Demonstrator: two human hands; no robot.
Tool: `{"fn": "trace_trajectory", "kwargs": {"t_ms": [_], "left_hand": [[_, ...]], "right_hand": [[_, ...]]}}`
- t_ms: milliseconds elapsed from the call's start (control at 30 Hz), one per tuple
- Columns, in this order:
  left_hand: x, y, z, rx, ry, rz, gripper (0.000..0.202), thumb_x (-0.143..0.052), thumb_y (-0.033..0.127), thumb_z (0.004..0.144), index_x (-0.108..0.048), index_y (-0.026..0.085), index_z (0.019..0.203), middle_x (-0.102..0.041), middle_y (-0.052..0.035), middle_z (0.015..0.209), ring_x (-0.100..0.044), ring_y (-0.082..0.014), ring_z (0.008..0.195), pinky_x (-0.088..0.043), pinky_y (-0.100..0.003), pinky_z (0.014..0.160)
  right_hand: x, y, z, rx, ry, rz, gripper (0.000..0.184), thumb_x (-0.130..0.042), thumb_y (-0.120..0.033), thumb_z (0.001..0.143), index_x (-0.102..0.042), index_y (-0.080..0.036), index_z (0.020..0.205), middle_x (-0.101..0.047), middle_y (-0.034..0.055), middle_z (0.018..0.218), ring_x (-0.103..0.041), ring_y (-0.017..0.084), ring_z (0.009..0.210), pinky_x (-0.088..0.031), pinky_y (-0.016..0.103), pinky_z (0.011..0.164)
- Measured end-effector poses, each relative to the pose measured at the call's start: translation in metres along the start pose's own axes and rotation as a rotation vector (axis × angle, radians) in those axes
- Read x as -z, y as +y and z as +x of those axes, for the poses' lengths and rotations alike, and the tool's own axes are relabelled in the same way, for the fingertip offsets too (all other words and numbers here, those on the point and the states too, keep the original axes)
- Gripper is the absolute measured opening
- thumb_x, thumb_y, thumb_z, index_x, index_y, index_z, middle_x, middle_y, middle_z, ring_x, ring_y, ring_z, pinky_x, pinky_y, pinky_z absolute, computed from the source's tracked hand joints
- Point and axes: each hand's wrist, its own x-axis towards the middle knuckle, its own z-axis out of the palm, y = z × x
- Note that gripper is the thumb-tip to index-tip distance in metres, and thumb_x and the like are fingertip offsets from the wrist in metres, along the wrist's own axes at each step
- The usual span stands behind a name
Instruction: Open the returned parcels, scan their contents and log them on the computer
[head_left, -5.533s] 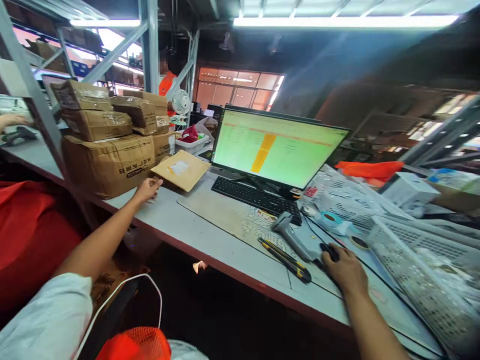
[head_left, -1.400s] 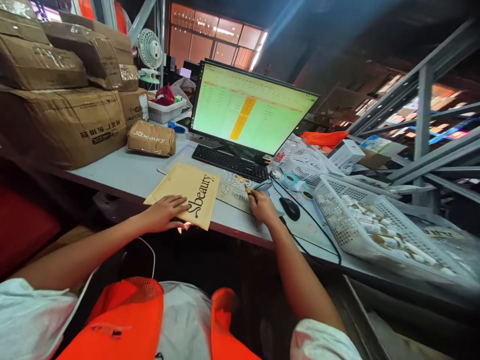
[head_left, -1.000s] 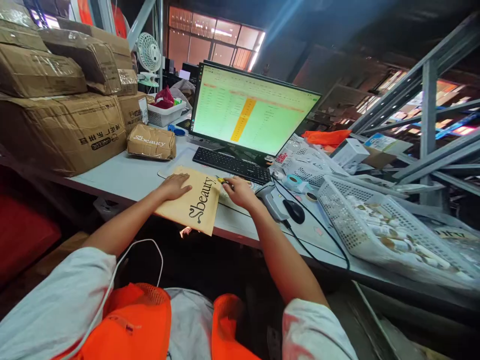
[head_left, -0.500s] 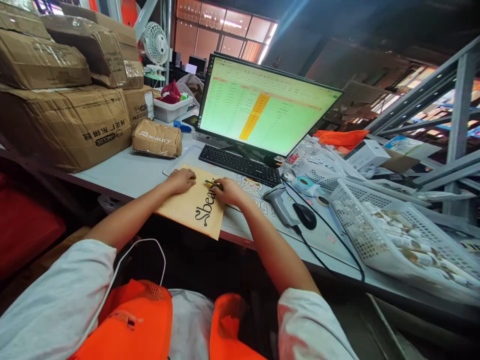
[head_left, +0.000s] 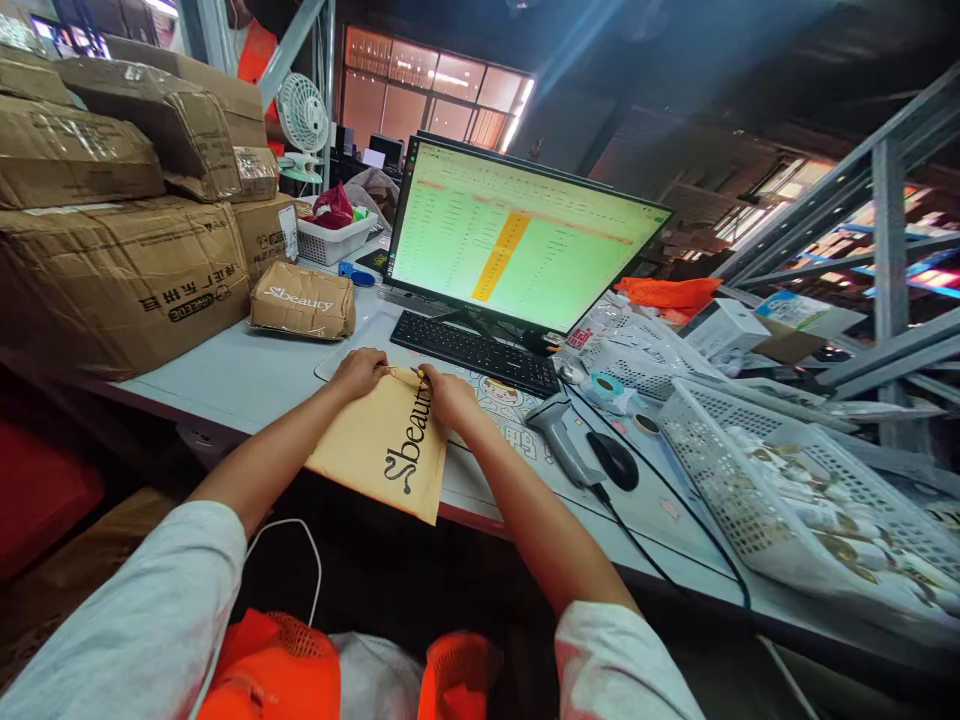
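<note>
- Steel-framed workroom: a smooth, pale desk [head_left: 195, 372] spans the scene.
- Creased, taped cardboard cartons [head_left: 120, 275] stack up at left.
- Tan paper mailer [head_left: 360, 455], flat-looking, overhangs the desk's near edge, its visible face unbroken; whether its far end is slit, I cannot tell.
- Left hand [head_left: 361, 373] clamps that far end; right hand [head_left: 451, 397], just beside, is closed around a mostly hidden yellow-tipped tool [head_left: 421, 371].

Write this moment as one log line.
left hand: at envelope, far edge | right hand: same edge, grip partly hidden | scanner: beside mouse
</note>
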Motion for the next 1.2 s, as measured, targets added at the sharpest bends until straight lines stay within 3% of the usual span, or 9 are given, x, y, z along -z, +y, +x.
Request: {"fn": "trace_trajectory", "kwargs": {"t_ms": [67,233,433,567,733,900,1033,1133,1200], "left_hand": [[0.000,0.002,0.000,0.010,0.023,-0.001,0.024,-0.055,0.034,0.101,-0.073,0.019,0.107,-0.073,-0.0092,0.109,-0.065,-0.0261,0.107,-0.048,-0.038,0.095],[0.000,0.004,-0.001,-0.009,0.064,0.033,0.027,-0.048,0.031,0.104,-0.072,0.018,0.104,-0.073,-0.0101,0.104,-0.063,-0.0271,0.106,-0.044,-0.040,0.095],[0.005,0.011,-0.006,-0.045,0.076,0.109,0.032,-0.041,0.029,0.106,-0.071,0.015,0.103,-0.071,-0.0142,0.104,-0.061,-0.0295,0.108,-0.041,-0.043,0.098],[0.012,0.017,-0.011,-0.049,0.090,0.148,0.035,-0.038,0.030,0.106,-0.070,0.015,0.104,-0.071,-0.0153,0.106,-0.060,-0.0306,0.109,-0.040,-0.044,0.099],[0.015,0.019,-0.016,0.008,0.100,0.169,0.041,-0.031,0.029,0.107,-0.068,0.013,0.110,-0.070,-0.0187,0.113,-0.059,-0.0318,0.114,-0.040,-0.046,0.101],[0.024,0.024,-0.005,0.047,-0.039,0.192,0.047,-0.034,0.043,0.105,-0.070,0.013,0.113,-0.071,-0.0197,0.118,-0.061,-0.0337,0.117,-0.042,-0.046,0.102],[0.040,0.039,0.022,0.073,-0.256,0.206,0.055,-0.051,0.064,0.094,-0.076,0.016,0.095,-0.075,-0.0201,0.108,-0.068,-0.0360,0.105,-0.049,-0.044,0.092],[0.049,0.056,0.032,0.031,-0.379,0.186,0.034,-0.070,0.052,0.082,-0.077,0.020,0.085,-0.078,-0.0137,0.097,-0.070,-0.0308,0.092,-0.051,-0.037,0.084],[0.053,0.066,0.025,-0.038,-0.417,0.147,0.018,-0.071,0.040,0.080,-0.077,0.023,0.082,-0.078,-0.0067,0.091,-0.070,-0.0241,0.084,-0.051,-0.030,0.079]], "right_hand": [[-0.001,-0.009,0.002,0.018,-0.029,-0.054,0.048,-0.034,-0.018,0.103,-0.044,-0.027,0.149,-0.067,0.0149,0.122,-0.065,0.030,0.107,-0.046,0.038,0.085],[-0.011,-0.033,0.010,-0.024,-0.031,-0.093,0.054,-0.033,-0.038,0.108,-0.035,-0.018,0.157,-0.058,0.0233,0.136,-0.058,0.035,0.123,-0.047,0.043,0.094],[-0.010,-0.037,0.019,-0.024,-0.045,-0.047,0.057,-0.031,-0.038,0.107,-0.034,-0.015,0.160,-0.065,0.0260,0.129,-0.065,0.036,0.116,-0.048,0.045,0.093],[-0.006,-0.003,0.007,-0.096,-0.077,-0.023,0.056,-0.034,-0.037,0.106,-0.038,-0.016,0.158,-0.066,0.0250,0.131,-0.065,0.037,0.117,-0.048,0.045,0.093],[-0.011,0.065,-0.035,-0.367,-0.110,-0.049,0.057,-0.035,-0.035,0.106,-0.038,-0.011,0.157,-0.064,0.0270,0.133,-0.064,0.037,0.120,-0.048,0.047,0.095],[-0.030,0.091,-0.066,-0.409,0.010,-0.108,0.055,-0.037,-0.038,0.107,-0.043,-0.013,0.155,-0.056,0.0239,0.143,-0.053,0.038,0.132,-0.044,0.047,0.103],[-0.027,0.063,-0.061,-0.309,0.117,-0.046,0.055,-0.046,-0.033,0.104,-0.045,-0.010,0.154,-0.053,0.0230,0.146,-0.050,0.035,0.134,-0.039,0.045,0.109],[-0.019,0.020,-0.051,-0.073,0.181,0.105,0.049,-0.047,-0.028,0.102,-0.052,-0.012,0.148,-0.059,0.0188,0.140,-0.055,0.028,0.126,-0.040,0.037,0.108],[-0.019,-0.010,-0.049,0.093,0.180,0.170,0.041,-0.050,-0.028,0.101,-0.059,-0.014,0.138,-0.062,0.0156,0.134,-0.057,0.026,0.121,-0.042,0.035,0.106]]}}
